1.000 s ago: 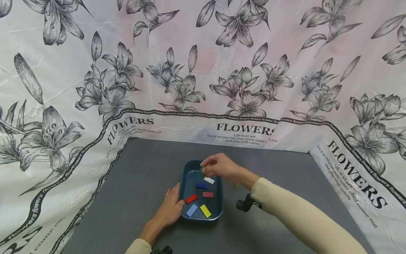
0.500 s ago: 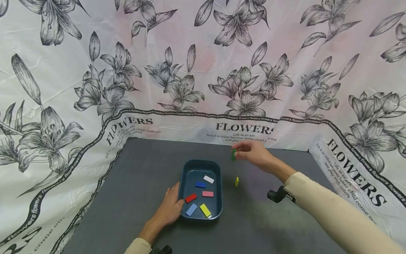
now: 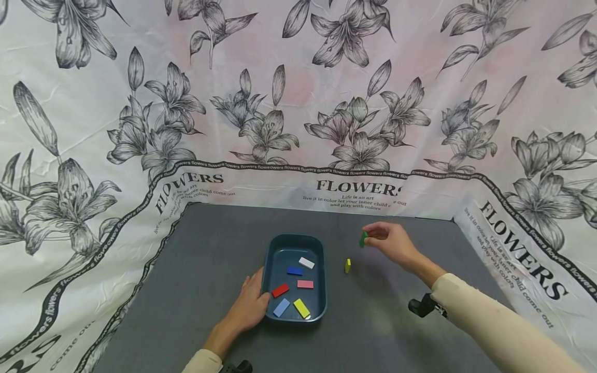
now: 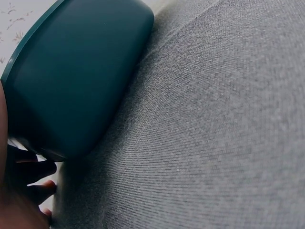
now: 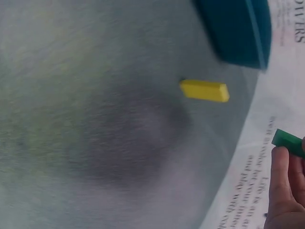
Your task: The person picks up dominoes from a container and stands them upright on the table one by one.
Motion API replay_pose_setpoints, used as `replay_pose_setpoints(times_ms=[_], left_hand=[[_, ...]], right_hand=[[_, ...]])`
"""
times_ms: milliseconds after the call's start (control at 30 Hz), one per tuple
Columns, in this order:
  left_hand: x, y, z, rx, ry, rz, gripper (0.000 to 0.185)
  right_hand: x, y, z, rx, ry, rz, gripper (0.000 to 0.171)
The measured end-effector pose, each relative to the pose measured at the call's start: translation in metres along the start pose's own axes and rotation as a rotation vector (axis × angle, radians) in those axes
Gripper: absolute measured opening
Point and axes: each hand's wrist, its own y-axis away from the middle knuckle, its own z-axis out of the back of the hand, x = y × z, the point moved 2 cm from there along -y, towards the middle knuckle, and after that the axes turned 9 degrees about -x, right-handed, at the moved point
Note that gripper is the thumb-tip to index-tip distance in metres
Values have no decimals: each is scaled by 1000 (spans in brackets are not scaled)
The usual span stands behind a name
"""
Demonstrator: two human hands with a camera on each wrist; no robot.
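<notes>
My right hand point(image 3: 394, 244) pinches a small green domino block point(image 3: 364, 239) between thumb and fingers, just above the table, right of the blue tray. The block point(image 5: 287, 142) also shows at the fingertips in the right wrist view. Nearer to me, a yellow domino block point(image 3: 347, 266) stands on end by itself. My left hand point(image 3: 249, 304) holds the left side of the tray point(image 3: 325, 290), thumb at the rim. In the left wrist view the tray's outer wall point(image 4: 81, 71) hides part of that hand.
Inside the tray lie several flat blocks: a white block point(image 3: 306, 263), a dark blue block point(image 3: 295, 271), a pink block point(image 3: 305, 284), a red block point(image 3: 280, 290), a light blue block point(image 3: 281, 308) and a yellow block point(image 3: 301, 308). Flower-printed cloth point(image 3: 280, 186) borders the grey table point(image 3: 214, 243).
My right hand has carried the green block out from over the tray, to the right past the standing yellow block, then lower. My left hand has stayed at the tray.
</notes>
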Motion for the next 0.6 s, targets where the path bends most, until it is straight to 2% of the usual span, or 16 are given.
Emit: replay_pose_setpoints(times_ms=[100,167,367,600], left_hand=[[-6,-1,2,30,-31,46,70],[-4,-1,1,34,-40,60,70],[8,1,-3,-13,-1,-24,69],[16,0,-5,-15,1,-41,71]], right_hand=[[-12,5,-3,-3,22,2,31],[-18,9,-7,-3,32,6,30],[-35,18,-19,11,56,34,28],[-50,25,-33,28,55,39,28]])
